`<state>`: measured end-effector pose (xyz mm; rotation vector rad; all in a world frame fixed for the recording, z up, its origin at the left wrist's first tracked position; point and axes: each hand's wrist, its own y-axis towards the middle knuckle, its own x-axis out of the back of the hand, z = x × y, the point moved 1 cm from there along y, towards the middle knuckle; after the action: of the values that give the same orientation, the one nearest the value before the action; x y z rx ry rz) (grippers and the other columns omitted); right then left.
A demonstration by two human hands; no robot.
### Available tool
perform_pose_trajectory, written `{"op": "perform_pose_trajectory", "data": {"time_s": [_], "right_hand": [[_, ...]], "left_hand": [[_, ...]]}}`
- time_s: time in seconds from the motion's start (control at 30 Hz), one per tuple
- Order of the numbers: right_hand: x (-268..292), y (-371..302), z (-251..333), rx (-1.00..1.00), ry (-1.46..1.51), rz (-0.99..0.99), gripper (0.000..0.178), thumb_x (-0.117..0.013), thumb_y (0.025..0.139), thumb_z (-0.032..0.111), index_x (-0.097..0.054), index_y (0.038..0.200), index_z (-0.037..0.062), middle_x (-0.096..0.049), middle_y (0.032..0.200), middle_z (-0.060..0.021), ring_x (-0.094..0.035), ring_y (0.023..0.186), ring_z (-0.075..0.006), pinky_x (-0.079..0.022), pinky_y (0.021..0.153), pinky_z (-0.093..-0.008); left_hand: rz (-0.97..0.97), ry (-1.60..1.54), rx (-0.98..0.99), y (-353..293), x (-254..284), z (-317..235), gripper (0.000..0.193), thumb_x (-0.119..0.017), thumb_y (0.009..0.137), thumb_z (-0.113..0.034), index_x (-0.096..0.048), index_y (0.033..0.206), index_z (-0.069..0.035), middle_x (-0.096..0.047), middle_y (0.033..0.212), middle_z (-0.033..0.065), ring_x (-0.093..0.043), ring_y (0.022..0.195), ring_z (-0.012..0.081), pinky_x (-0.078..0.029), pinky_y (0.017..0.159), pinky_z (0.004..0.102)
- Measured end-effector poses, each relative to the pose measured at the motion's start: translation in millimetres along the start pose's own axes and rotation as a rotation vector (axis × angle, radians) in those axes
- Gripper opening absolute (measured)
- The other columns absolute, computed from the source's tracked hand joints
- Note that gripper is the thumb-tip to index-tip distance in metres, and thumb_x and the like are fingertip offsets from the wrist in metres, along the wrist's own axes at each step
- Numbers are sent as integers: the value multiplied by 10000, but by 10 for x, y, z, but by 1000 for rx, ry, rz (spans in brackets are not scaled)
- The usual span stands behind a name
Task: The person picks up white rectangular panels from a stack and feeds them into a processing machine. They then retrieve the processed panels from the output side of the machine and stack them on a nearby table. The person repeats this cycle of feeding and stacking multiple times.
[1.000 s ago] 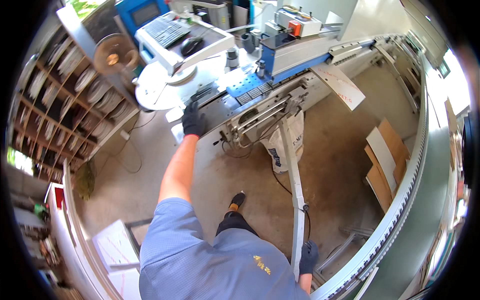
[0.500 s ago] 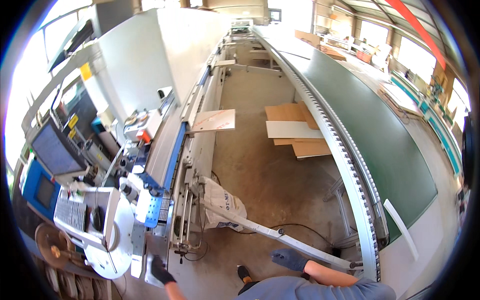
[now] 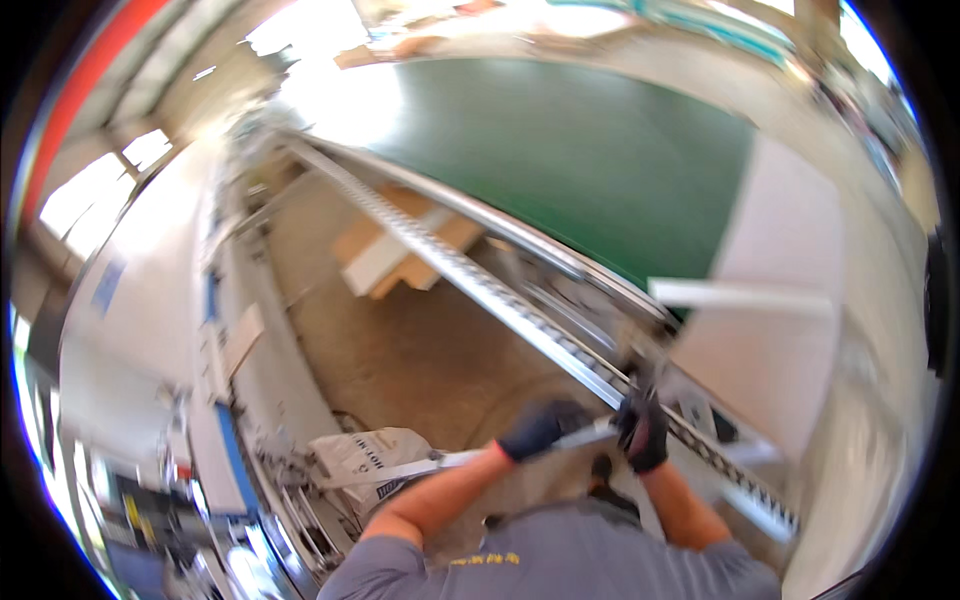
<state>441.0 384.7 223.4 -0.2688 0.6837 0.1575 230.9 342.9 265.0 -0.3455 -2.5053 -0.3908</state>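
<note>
Beside the roller conveyor, both gloved hands, left hand and right hand, are gripping a long white strip, whose trailing end is risking snagging the sack.

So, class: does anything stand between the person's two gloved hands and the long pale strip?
Nothing visible does. The left hand and the right hand both already grip the strip, beside the roller rail.
</note>
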Motion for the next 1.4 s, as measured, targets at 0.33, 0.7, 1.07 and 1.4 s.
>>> {"op": "perform_pose_trajectory", "data": {"time_s": [0.33,0.7,1.07,1.4], "right_hand": [[1957,-863,1266,194,24,-675,422,-514,942,228,-477,1301,10,-564,774,-32,-541,572,-98,-464,507,-248],[1811,-923,1172,-10,9,-639,404,-440,979,231,-478,1272,-45,-600,810,-75,-561,554,-119,-478,499,-246],[1866,361,1166,166,300,-544,295,-519,959,293,-556,1181,101,-649,1095,-123,-583,707,-159,-482,605,-290],[1224,731,883,163,-64,-653,292,-604,915,291,-565,1175,163,-611,971,-26,-565,637,-115,-416,516,-252]], "left_hand": [[191,529,12,3119,-1602,1220,882,-757,737,-376,-340,1445,-57,-459,1409,187,-399,1326,375,-347,1094,445],[246,607,-22,3443,-2692,1270,717,-763,717,-347,-484,1320,-77,-570,1213,157,-494,1176,354,-338,1054,489],[-616,-753,508,1649,-848,-166,695,-723,770,20,-379,1372,-26,-533,1227,110,-602,997,210,-540,805,330],[-724,-656,604,214,241,-623,317,-612,885,-65,-580,1189,17,-643,961,75,-613,779,124,-543,618,271]]}}
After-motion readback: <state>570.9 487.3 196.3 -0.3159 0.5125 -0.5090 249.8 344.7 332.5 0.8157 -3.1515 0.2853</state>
